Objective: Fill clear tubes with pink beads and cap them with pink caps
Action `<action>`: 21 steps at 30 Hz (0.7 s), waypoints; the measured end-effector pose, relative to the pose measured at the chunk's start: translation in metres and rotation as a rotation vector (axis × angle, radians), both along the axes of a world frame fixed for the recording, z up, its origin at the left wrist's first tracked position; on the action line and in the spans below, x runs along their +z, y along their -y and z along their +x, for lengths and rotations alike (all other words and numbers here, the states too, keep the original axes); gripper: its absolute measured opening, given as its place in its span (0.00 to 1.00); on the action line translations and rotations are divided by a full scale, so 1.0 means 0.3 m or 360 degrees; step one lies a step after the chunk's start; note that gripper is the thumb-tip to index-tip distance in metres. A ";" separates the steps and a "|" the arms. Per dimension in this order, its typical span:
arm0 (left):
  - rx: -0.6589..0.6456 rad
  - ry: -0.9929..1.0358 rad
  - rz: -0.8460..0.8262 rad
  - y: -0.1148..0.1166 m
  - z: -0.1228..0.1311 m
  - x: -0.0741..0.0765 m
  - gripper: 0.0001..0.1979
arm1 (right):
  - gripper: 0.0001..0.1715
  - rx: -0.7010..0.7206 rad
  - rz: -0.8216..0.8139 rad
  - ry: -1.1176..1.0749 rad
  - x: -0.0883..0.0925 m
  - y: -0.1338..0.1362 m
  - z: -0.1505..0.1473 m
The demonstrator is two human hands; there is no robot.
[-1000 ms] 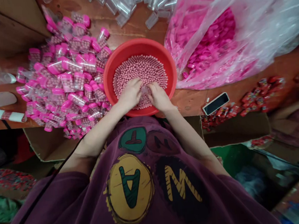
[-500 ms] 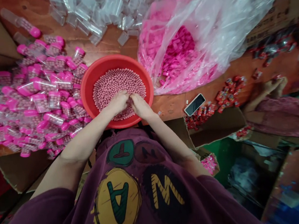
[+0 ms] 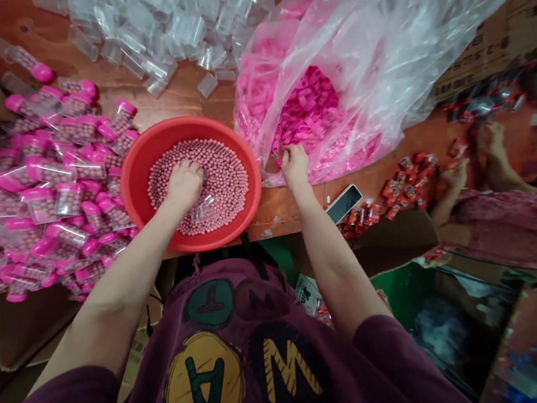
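Inside the red bowl (image 3: 134, 191), my left hand (image 3: 185, 180) is closed over the small pink beads (image 3: 226, 196). A greyish clear rim shows by its fingers, seemingly of a clear plastic container it holds, mostly hidden. Another clear container (image 3: 203, 209) lies on the beads just in front of that hand. At the near left edge of the clear plastic bag (image 3: 371, 80), my right hand (image 3: 295, 165) has its fingers curled in by the bright pink caps (image 3: 310, 103). Whatever is between those fingertips is hidden.
Filled, pink-capped containers (image 3: 65, 166) are heaped left of the bowl. Empty clear containers (image 3: 152, 30) lie behind it. A phone (image 3: 344, 203) rests near the table edge beside red wrapped pieces (image 3: 409, 179). Another person's hands (image 3: 457, 173) work at far right.
My hands, together over the bowl before, have parted. The left moved left within the beads; the right went right to the bag. A clear container now shows on the beads.
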State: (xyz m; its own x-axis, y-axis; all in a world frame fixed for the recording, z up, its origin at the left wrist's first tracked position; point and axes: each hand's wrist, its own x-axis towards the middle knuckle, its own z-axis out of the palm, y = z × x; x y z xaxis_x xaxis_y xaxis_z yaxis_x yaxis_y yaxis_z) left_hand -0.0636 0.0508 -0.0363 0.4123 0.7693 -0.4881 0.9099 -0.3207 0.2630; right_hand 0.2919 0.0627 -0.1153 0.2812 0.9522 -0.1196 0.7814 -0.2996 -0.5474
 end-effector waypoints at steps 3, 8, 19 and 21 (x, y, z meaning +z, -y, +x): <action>0.0001 0.0026 -0.0034 0.013 0.043 -0.052 0.20 | 0.12 -0.0041 -0.0057 -0.0043 -0.066 -0.059 -0.022; 0.0125 0.0201 -0.0060 0.042 0.124 -0.104 0.20 | 0.20 -0.0223 -0.0169 -0.0082 -0.154 -0.086 -0.062; 0.0716 0.0732 -0.0094 0.110 0.215 -0.162 0.16 | 0.24 -0.0347 -0.0039 -0.0639 -0.149 -0.007 0.029; 0.0856 0.0855 0.0018 0.132 0.191 -0.149 0.18 | 0.27 -0.0327 0.0049 -0.0730 -0.108 0.032 0.034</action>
State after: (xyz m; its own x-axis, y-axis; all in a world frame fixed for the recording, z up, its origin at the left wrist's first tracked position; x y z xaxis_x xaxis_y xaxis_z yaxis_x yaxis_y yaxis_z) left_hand -0.0063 0.0112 -0.0811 0.1577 0.9353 -0.3169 0.6897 0.1254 0.7132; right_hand 0.3022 0.0530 -0.1477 0.3880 0.8878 -0.2474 0.3847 -0.3999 -0.8319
